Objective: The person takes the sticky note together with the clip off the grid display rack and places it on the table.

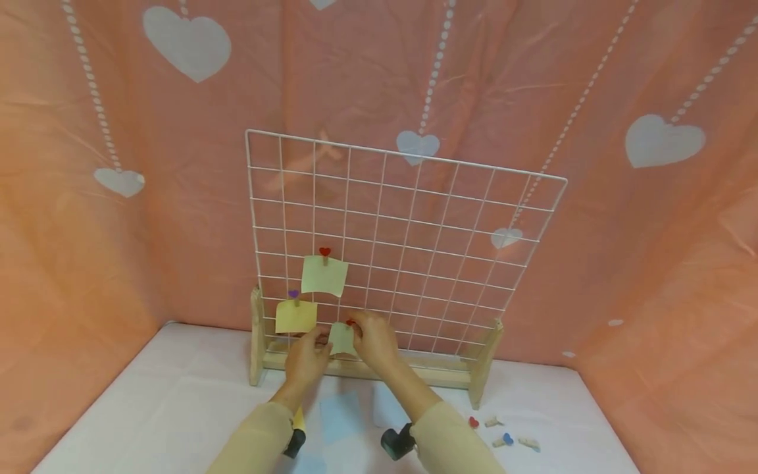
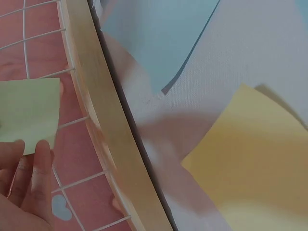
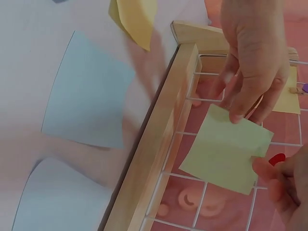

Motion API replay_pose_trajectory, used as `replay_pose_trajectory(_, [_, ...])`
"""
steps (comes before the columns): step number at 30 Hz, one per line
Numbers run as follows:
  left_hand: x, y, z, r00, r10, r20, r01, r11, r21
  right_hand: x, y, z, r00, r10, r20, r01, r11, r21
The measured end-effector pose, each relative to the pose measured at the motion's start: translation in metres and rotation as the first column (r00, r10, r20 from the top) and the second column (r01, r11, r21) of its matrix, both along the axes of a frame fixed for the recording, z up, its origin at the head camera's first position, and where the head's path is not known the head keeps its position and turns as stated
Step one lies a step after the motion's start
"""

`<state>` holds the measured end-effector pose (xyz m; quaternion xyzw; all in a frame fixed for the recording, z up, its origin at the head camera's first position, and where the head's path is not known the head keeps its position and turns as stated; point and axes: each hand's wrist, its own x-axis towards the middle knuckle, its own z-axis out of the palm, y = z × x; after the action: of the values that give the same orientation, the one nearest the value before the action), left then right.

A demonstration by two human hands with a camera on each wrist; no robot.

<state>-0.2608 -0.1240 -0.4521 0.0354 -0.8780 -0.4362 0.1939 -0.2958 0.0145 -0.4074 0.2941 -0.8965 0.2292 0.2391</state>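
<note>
In the head view a white wire grid [image 1: 385, 152] stands upright in a wooden base [image 1: 485, 368]. A pale green sticky note [image 3: 221, 149] lies against the lower part of the grid. My left hand [image 1: 306, 361] pinches one edge of that note between thumb and fingers. At its upper edge, my right hand [image 1: 376, 341] pinches a small clip with a red heart [image 3: 277, 159]; the fingers hide most of the clip. Higher up hangs another green note [image 1: 324, 276] under a red heart clip [image 1: 325, 253]. A yellow note [image 1: 296, 318] hangs left, under a purple heart clip [image 1: 294, 294].
Blue notes [image 1: 341, 416] lie on the white table in front of the base, with a yellow note [image 2: 260, 154] near my left wrist. Several small wooden clips, one with a blue heart [image 1: 508, 439], lie at the right. A pink heart-patterned cloth [image 1: 592, 250] surrounds the table.
</note>
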Motion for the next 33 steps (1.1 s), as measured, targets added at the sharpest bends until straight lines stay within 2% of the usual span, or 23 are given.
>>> replay_pose_trajectory(6, [0.001, 0.004, 0.001, 0.998, 0.018, -0.055, -0.017, 1.0, 0.025, 0.0, 0.001, 0.0, 0.998, -0.008, -0.063, 0.011, 0.999, 0.043])
replay_pose_trajectory(13, [0.002, 0.004, 0.002, 0.998, 0.006, -0.061, -0.004, 0.999, 0.038, 0.0, 0.0, -0.001, 0.99, -0.031, -0.134, 0.039, 0.998, 0.053])
replay_pose_trajectory(19, [0.004, 0.004, 0.001, 0.997, 0.0, -0.077, 0.006, 0.998, 0.07, 0.0, 0.001, -0.006, 0.977, -0.039, -0.21, 0.042, 0.999, 0.009])
replay_pose_trajectory(25, [0.01, 0.003, 0.0, 0.999, 0.0, -0.046, 0.004, 0.998, 0.069, 0.002, 0.007, -0.012, 0.965, -0.042, -0.258, 0.031, 0.998, -0.047])
replay_pose_trajectory(28, [0.012, 0.0, 0.0, 1.0, 0.004, -0.015, -0.003, 0.998, 0.069, 0.003, 0.011, -0.014, 0.972, -0.05, -0.231, 0.027, 0.994, -0.104])
replay_pose_trajectory(30, [0.014, -0.004, -0.001, 1.0, 0.008, 0.003, -0.008, 0.998, 0.068, 0.003, 0.014, -0.016, 0.986, -0.042, -0.16, 0.012, 0.983, -0.182])
replay_pose_trajectory(33, [0.017, -0.01, -0.003, 1.0, 0.01, 0.019, -0.011, 0.998, 0.063, 0.003, 0.019, -0.02, 0.999, -0.017, -0.033, 0.005, 0.95, -0.312])
